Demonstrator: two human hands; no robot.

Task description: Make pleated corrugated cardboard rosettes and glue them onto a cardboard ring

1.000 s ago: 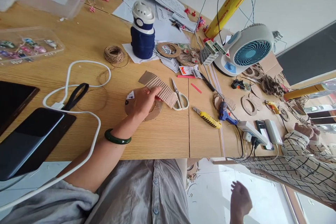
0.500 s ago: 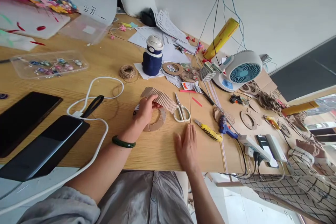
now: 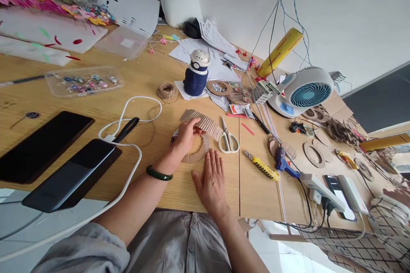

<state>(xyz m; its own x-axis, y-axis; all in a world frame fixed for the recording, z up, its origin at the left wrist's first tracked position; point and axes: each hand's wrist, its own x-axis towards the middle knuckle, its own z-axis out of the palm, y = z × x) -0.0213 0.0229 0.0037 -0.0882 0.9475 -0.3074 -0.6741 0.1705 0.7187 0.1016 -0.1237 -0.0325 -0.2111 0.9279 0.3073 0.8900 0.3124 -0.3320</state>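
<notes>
Between the thumb and fingers of my left hand (image 3: 185,136) is a curved strip of corrugated cardboard (image 3: 207,124), its ridges facing up. Under that hand a flat cardboard ring (image 3: 199,152) lies on the table, partly covered by it. My right hand (image 3: 211,181) rests palm down with fingers stretched out, fingertips close to the ring's near edge; it holds nothing. Scissors with white handles (image 3: 228,140) lie just right of the strip, blades pointing away. Farther right is a yellow utility knife (image 3: 264,168).
A blue glue gun (image 3: 285,163) and a power strip (image 3: 323,190) with cables are at the right. Beyond the hands stand a dark blue bottle (image 3: 195,79), a twine coil (image 3: 166,91) and a fan (image 3: 307,89). Phones (image 3: 68,175) and a white cable (image 3: 123,183) lie left.
My right hand has slid left across the table, closer to the ring. My left hand still holds the cardboard strip. The whole view has shifted slightly.
</notes>
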